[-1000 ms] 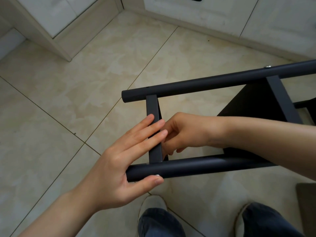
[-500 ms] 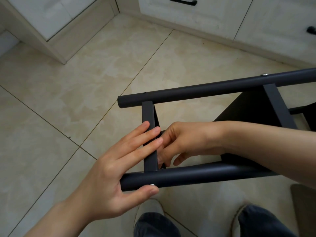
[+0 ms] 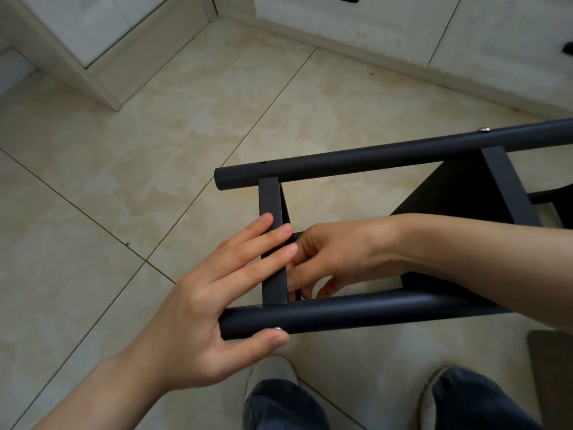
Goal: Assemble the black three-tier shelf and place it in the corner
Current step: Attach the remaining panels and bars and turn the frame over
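Left hand: the left hand is spread flat, with straight fingers laid across the crossbar. The thumb sits under the near tube, so the tube end rests in the fork of the hand.
Thumb tip: it lies right against a small silver screw head on the underside of the near tube.
Right hand: the right hand reaches in from the right with its fingers curled in behind the crossbar. I cannot tell whether they pinch anything, because the bar and the left fingertips hide it.
Hands together: the two sets of fingertips meet at the crossbar, one hand on each side of it.
Black shelf: the black shelf lies on its side and runs out to the right from both hands.
Beyond the fingers: the far tube runs parallel to the near one, joined to it by the crossbar. It carries a second screw out past the right wrist.
Right of the right forearm: a second crossbar edges a dark panel.
Below the hands: two shoes and blue jeans.
All around: beige floor tiles.
Far beyond the hands: white cabinets meet in a corner.
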`<state>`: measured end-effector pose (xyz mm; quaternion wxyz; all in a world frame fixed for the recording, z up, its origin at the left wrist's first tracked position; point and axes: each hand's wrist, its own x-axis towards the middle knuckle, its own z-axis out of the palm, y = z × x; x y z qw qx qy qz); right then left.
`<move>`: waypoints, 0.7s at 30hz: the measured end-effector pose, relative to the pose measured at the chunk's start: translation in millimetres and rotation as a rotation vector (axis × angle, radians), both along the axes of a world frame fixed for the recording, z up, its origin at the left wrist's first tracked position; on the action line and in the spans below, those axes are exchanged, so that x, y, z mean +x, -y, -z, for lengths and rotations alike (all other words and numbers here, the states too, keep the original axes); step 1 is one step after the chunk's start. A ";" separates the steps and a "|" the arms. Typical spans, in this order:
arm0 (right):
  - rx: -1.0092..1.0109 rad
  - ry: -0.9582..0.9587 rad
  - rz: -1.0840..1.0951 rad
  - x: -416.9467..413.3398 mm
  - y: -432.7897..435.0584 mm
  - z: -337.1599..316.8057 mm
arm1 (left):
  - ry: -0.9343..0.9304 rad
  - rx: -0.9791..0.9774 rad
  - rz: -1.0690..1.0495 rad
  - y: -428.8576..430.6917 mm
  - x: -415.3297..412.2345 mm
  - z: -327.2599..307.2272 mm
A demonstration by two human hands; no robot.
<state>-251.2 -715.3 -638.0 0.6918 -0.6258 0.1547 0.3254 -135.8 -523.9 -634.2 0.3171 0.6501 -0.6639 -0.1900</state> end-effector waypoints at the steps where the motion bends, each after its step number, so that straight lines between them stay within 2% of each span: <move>1: 0.002 0.003 0.001 -0.1 0.0 -0.3 | -0.003 0.000 -0.001 0.1 -0.1 0.0; 21: 0.039 -0.035 0.005 0.4 0.4 1.4 | -0.027 -0.004 -0.005 0.7 -0.9 1.7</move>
